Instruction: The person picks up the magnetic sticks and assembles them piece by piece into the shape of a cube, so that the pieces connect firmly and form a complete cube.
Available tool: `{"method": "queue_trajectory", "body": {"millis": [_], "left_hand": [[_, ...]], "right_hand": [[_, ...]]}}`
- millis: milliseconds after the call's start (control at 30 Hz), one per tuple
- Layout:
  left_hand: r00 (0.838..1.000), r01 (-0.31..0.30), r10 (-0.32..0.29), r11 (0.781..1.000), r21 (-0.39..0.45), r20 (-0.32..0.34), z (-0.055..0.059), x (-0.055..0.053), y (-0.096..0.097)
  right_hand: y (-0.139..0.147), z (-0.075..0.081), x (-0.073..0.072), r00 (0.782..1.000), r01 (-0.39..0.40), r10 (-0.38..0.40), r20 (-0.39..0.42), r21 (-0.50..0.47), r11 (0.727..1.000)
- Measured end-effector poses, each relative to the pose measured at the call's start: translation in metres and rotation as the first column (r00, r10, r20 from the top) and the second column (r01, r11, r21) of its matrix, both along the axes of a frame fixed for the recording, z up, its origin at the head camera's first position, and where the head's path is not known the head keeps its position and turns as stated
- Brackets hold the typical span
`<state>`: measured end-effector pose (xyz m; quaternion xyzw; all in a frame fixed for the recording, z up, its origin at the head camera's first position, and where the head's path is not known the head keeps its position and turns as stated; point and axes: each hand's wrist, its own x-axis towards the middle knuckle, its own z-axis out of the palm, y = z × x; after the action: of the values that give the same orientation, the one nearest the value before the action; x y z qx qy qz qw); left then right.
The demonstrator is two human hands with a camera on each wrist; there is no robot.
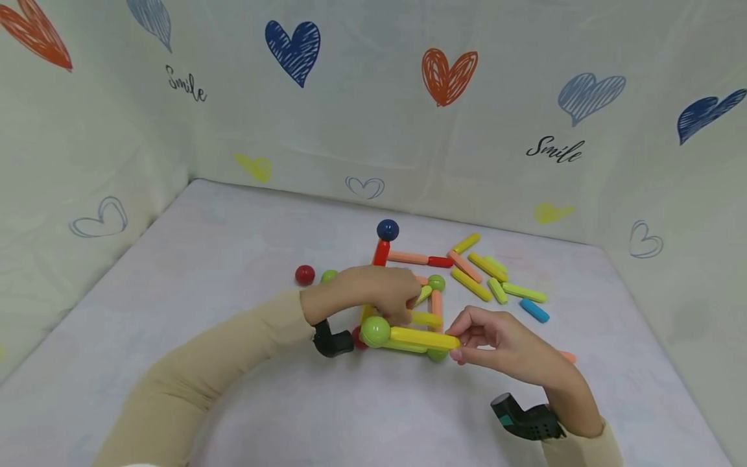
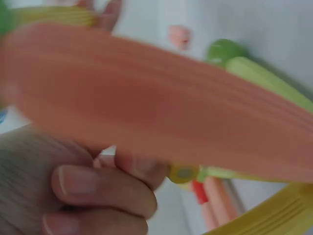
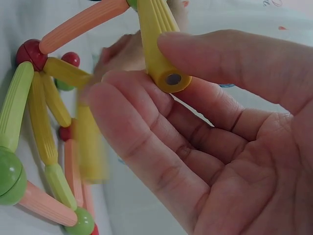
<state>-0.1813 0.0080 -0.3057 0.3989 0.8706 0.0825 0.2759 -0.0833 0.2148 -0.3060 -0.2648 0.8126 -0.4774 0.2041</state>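
Note:
My right hand (image 1: 508, 340) pinches the end of a yellow magnetic stick (image 1: 425, 338) between thumb and fingers. The stick's other end meets a large green ball (image 1: 375, 331). In the right wrist view, a grey magnet disc shows in the pinched yellow end (image 3: 173, 79). My left hand (image 1: 373, 288) reaches over the stick-and-ball frame with curled fingers, gripping a second yellow stick (image 1: 427, 319), which is blurred in the right wrist view. A salmon stick (image 2: 146, 98) crosses close in front of the left wrist camera. The frame's base joins at a red ball (image 3: 30, 53) and smaller green balls (image 1: 436, 283).
Behind the frame a red stick (image 1: 380, 253) carries a dark blue ball (image 1: 388, 229). Loose yellow, green and salmon sticks and a blue stick (image 1: 533, 310) lie at the right. A loose red ball (image 1: 305, 275) sits at the left. A white hanging cloth (image 1: 362, 130) borders the table.

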Motion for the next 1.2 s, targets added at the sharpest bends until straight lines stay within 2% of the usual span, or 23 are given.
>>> {"method": "queue_trajectory", "body": {"millis": [67,100,133,167,200,300,367,433,500,600,733,833,1000,1200], "left_hand": [[0.995,-0.075,0.065,0.989,0.127,0.081,0.008,-0.001,-0.01],[0.986,-0.126,0.101,0.972,0.197,0.132,0.011,0.0,-0.016],[0.972,-0.186,0.137,0.945,0.268,0.192,0.014,0.0,-0.023],[0.948,-0.255,0.169,0.91,0.326,0.271,0.016,0.0,-0.03],[0.915,-0.327,0.191,0.868,0.374,0.357,0.018,0.001,-0.037],[0.791,-0.517,0.221,0.74,0.43,0.57,0.017,0.004,-0.057],[0.714,-0.604,0.228,0.678,0.418,0.662,0.014,0.006,-0.067],[0.669,-0.654,0.236,0.637,0.408,0.705,0.01,0.007,-0.074],[0.638,-0.689,0.24,0.602,0.403,0.732,0.006,0.008,-0.078],[0.611,-0.722,0.233,0.556,0.412,0.757,0.001,0.009,-0.081],[0.593,-0.748,0.241,0.518,0.414,0.769,-0.003,0.009,-0.08],[0.594,-0.752,0.256,0.515,0.412,0.763,-0.004,0.01,-0.079],[0.607,-0.746,0.271,0.518,0.418,0.747,-0.005,0.01,-0.08],[0.608,-0.745,0.264,0.514,0.425,0.749,-0.007,0.011,-0.08]], "right_hand": [[0.0,0.0,0.0,1.0,-0.003,0.003,-0.002,-0.005,1.0],[0.0,0.0,0.0,1.0,-0.004,0.004,-0.004,-0.006,1.0],[0.001,0.0,0.0,1.0,-0.006,0.006,-0.007,-0.007,1.0],[0.001,0.0,-0.001,1.0,-0.007,0.007,-0.009,-0.008,1.0],[0.001,0.0,-0.001,1.0,-0.006,0.006,-0.012,-0.008,1.0],[0.0,0.0,-0.001,1.0,0.007,-0.007,-0.004,-0.004,1.0],[0.0,0.001,0.0,1.0,0.017,-0.017,0.008,0.002,1.0],[0.0,0.001,0.0,1.0,0.028,-0.029,0.013,0.01,1.0],[-0.001,0.002,0.0,0.999,0.037,-0.037,0.011,0.014,0.999],[-0.001,0.001,-0.001,0.999,0.053,-0.053,0.004,0.014,0.999],[-0.002,0.001,-0.001,0.997,0.072,-0.072,0.007,0.014,0.997],[-0.003,0.001,-0.001,0.996,0.089,-0.088,-0.007,0.016,0.996],[-0.003,0.001,-0.001,0.992,0.123,-0.122,-0.036,0.01,0.992],[-0.006,-0.002,-0.003,0.985,0.164,-0.166,-0.049,-0.045,0.985]]}}
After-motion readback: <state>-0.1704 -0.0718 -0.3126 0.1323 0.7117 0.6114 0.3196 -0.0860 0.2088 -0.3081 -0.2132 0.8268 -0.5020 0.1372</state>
